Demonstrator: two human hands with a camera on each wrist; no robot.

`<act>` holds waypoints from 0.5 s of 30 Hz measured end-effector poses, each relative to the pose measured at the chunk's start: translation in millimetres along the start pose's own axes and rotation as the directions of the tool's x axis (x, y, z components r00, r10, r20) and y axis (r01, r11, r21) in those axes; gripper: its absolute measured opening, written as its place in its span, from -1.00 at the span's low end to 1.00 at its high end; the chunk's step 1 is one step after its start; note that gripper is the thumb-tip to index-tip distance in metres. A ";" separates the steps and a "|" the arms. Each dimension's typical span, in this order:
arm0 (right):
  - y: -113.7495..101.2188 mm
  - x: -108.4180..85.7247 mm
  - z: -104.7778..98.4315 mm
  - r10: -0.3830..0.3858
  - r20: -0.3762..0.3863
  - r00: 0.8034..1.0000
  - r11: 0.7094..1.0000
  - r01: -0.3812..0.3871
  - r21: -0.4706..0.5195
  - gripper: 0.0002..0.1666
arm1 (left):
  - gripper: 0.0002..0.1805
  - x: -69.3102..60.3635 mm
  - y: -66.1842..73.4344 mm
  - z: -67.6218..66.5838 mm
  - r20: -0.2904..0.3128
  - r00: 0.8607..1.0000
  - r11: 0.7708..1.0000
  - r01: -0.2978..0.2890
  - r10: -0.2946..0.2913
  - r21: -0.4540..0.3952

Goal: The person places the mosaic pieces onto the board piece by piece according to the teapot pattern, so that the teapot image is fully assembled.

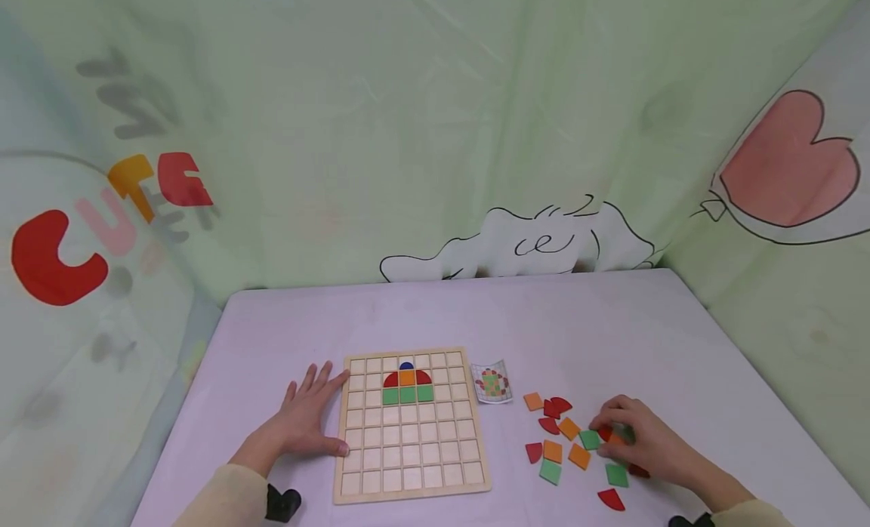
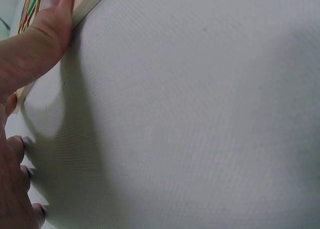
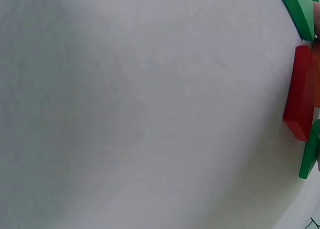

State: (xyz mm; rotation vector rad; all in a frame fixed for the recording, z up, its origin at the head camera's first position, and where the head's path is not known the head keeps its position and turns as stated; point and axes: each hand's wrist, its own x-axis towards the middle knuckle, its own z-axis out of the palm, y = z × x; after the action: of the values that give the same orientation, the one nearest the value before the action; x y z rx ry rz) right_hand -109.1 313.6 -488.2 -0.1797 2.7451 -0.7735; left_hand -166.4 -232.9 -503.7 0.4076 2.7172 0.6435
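Observation:
My left hand lies with spread fingers at the left edge of the wooden grid board. Its thumb rests on the rim in the left wrist view. Tiles on the board form a small shape: a blue half-round, an orange square between red quarter-rounds, and a row of green squares. At the right, among loose tiles, my right hand pinches a green square tile between thumb and finger. Red, orange and green pieces lie partly hidden under it; the right wrist view catches a red tile by the fingertips.
A small pattern card lies beside the board's upper right. Several loose tiles, such as an orange square, a green square and a red quarter-round, are scattered on the pale table. Printed curtains stand behind and at both sides.

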 end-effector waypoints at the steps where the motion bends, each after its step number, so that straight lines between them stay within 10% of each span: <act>1: -0.4 0.2 -0.2 0.004 -0.003 1.000 1.000 -0.004 0.000 -0.72 | 0.40 0.1 0.1 0.0 0.000 1.000 1.000 0.000 0.000 -0.001; 15: -13.2 3.1 -5.6 -0.004 -0.017 1.000 0.997 0.005 0.075 -0.78 | 0.40 -0.8 3.8 -2.8 0.004 1.000 1.000 -0.003 0.003 0.002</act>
State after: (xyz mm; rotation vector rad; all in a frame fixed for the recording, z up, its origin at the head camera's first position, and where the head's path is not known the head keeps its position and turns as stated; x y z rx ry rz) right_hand -113.1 304.6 -477.4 -0.1639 2.7273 -0.8813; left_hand -166.0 -230.9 -499.3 0.4136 2.7140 0.6402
